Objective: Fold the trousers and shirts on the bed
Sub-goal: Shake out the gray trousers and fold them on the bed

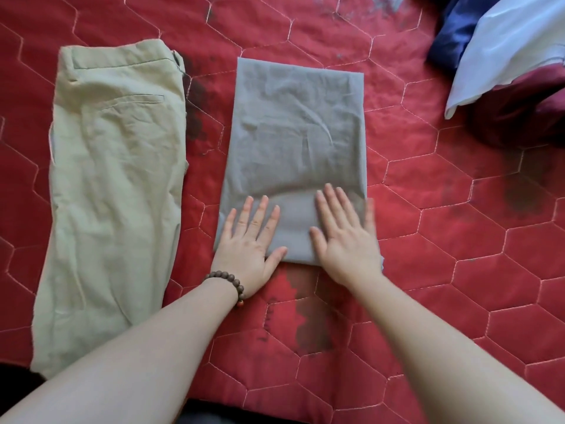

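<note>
Two bare forearms are being reached in from the near edge, w/ a brown bead bracelet [230,283] being worn on the left wrist. The left hand [249,240] is being laid flat, fingers straight and spread, on the near left corner of the folded grey garment [295,142]; nothing is being gripped. The right hand [344,237] is being pressed flat on the near right part of the same garment, fingers straight and together, slightly blurred, also w/o any grip. The grey garment is being kept as a neat upright rectangle at approx. the centre of the red quilted bedspread [458,240], w/ a fold band running across its near end under both palms. The khaki trousers [113,185] are being left just to the left of it, apart from it, lying lengthwise w/ waistband at the far end and a back pocket showing. At the far right corner, a heap of blue, white and maroon clothes [513,65] is being left well apart from both.
</note>
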